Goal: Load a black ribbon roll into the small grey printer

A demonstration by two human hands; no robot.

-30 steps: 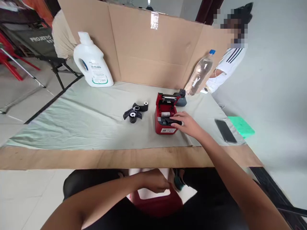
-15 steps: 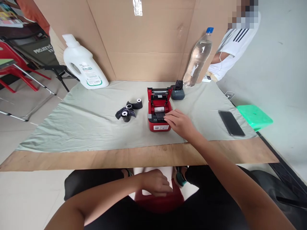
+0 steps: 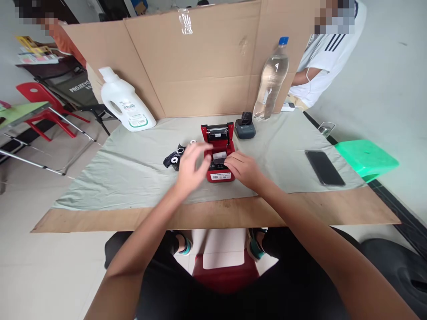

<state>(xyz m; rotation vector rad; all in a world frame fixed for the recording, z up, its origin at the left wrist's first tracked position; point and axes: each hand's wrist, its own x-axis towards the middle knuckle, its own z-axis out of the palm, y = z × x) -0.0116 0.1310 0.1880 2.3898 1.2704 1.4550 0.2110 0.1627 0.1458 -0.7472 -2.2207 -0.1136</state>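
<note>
The open printer [image 3: 220, 177] stands between the hands. At its right edge, the right hand [image 3: 243, 168] has fingertips at a strip [image 3: 218, 161], clamped or not I cannot tell; at its left, the left hand's [image 3: 192, 164] fingers are apart. Rolls [image 3: 175, 161] lie left of the printer, a clear bottle [image 3: 271, 84] behind right.

Left hand [image 3: 192, 166] (slightly blurred) gapes; right hand [image 3: 244, 169] curls.
</note>
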